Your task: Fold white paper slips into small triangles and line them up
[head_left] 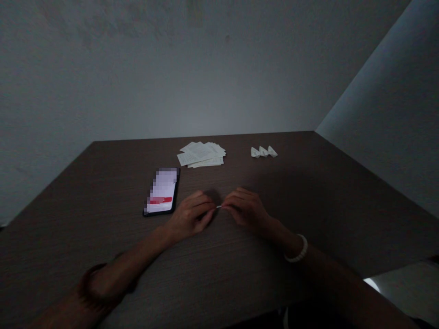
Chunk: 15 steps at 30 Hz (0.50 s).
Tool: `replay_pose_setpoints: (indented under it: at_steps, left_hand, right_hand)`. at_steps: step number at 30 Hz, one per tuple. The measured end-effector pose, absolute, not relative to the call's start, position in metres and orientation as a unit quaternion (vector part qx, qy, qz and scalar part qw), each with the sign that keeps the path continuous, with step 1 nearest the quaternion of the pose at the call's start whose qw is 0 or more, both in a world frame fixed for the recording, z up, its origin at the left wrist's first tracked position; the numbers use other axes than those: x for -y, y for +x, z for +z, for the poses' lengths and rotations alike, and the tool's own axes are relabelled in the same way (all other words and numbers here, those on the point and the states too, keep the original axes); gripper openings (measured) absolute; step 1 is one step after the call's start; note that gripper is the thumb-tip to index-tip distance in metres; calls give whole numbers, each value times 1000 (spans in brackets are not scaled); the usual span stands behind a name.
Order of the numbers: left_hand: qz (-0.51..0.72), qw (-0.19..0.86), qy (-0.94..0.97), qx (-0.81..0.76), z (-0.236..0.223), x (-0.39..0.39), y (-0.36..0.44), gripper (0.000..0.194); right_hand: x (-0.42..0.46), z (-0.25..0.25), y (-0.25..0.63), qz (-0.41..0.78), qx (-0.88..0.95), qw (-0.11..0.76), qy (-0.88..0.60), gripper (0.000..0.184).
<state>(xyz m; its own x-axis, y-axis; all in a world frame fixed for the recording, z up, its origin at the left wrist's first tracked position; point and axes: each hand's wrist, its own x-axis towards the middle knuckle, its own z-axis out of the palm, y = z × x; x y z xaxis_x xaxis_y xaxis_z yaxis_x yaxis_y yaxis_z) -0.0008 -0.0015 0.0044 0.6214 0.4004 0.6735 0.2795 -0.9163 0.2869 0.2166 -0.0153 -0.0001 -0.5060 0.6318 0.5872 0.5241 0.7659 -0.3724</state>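
Note:
Over the middle of the table, my left hand [192,214] and my right hand [247,211] face each other with fingertips pinched. Between them shows a small, thin piece of white paper [218,207], one end in each pinch. Most of it is hidden by the fingers, so its full shape cannot be made out. A phone [161,192] with a lit screen lies just left of my left hand. Farther back lies a loose pile of printed paper sheets [202,154]. Three small folded paper pieces [263,151] stand in a row at the back right.
The dark wood-grain table [308,196] reaches back to a grey wall [192,82]. Another wall [394,114] runs along the right. A dark bracelet [92,288] is on my left forearm and a pale beaded one [297,256] on my right wrist. The room is dim.

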Motion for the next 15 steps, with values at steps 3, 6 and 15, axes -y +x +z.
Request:
replay_pose_setpoints:
  at_steps: [3, 6, 15]
  left_hand:
    - [402, 90, 890, -194, 4, 1, -1, 9]
    - [401, 115, 883, -214, 4, 1, -2, 8]
    - [364, 177, 861, -308, 7, -2, -3, 18]
  right_hand:
    - [13, -1, 217, 76, 859, 377, -337, 8]
    - [11, -3, 219, 83, 850, 383, -350, 6]
    - [7, -4, 220, 122, 818, 397, -398, 7]
